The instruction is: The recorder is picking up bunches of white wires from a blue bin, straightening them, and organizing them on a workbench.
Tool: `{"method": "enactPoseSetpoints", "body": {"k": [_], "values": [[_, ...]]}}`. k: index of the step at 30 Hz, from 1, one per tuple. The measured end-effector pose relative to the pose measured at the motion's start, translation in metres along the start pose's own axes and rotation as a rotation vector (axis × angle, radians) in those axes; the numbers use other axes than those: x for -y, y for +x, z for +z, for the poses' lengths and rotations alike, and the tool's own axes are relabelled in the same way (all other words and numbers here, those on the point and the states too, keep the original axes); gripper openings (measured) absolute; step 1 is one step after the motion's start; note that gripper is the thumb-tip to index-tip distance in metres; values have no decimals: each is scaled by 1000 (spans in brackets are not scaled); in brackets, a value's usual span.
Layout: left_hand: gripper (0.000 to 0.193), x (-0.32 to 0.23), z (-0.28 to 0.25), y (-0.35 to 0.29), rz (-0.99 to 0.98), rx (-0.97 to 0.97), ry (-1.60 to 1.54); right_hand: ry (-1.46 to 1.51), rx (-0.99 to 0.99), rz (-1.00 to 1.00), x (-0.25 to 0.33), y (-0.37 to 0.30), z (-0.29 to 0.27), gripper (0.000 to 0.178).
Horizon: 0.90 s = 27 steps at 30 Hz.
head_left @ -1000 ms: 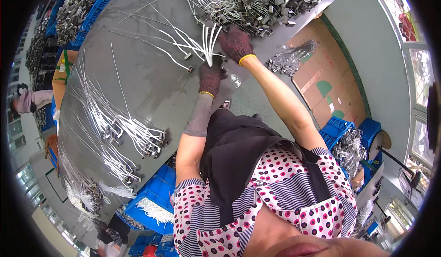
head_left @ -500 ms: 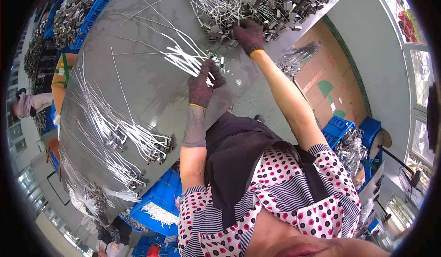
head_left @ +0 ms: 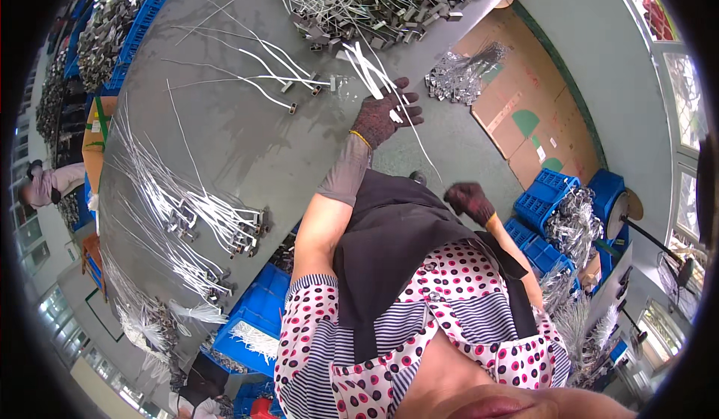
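My left hand [head_left: 383, 118], in a dark knitted glove, is closed around several short white tubes [head_left: 363, 72] over the table's near edge. A long thin wire [head_left: 423, 149] runs from this hand down toward my right hand [head_left: 469, 202]. That right hand, also gloved, is closed in front of the apron, close to the wire's end; what its fingers hold is hidden. Left of my left hand, a few wires with white sleeves [head_left: 275, 79] and small metal ends lie on the grey table [head_left: 225, 119]. Beyond is a heap of wired metal parts [head_left: 389, 7].
Sleeved wire bundles [head_left: 232, 224] lie at the table's left. A blue bin [head_left: 258, 314] with white tubes stands below them. Cardboard [head_left: 517, 104] bearing metal pieces [head_left: 464, 74] is at the right, above blue crates [head_left: 547, 194]. Another person [head_left: 56, 183] is at far left.
My right hand has left the heap and swung down toward my body. My left hand, with the tubes, has moved right; a long wire now trails from it.
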State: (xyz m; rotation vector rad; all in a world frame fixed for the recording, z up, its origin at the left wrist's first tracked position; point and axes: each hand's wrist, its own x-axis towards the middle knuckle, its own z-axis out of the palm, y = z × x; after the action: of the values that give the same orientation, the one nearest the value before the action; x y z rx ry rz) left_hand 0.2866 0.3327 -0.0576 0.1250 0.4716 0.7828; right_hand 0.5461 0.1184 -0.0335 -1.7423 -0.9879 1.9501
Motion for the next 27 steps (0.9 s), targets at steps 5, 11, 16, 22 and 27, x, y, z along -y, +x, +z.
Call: {"method": "enactPoseSetpoints", "body": {"k": [5,11,16,22,27], "values": [[30,15,17,-2,266,-195,72,-143,-302,130,-97,-67,-14,34],[33,-29,58,-29,584,-349,315,-52,-520,129,-178,-80,-20,34],[37,-42,55,-44,758,-375,357,-169,-541,114,-151,-85,-24,34],[30,-20,39,-47,733,-450,310,-268,-522,51,-89,-57,-21,33],[29,2,41,-54,572,-412,312,-148,-324,-58,19,18,0,39]]}}
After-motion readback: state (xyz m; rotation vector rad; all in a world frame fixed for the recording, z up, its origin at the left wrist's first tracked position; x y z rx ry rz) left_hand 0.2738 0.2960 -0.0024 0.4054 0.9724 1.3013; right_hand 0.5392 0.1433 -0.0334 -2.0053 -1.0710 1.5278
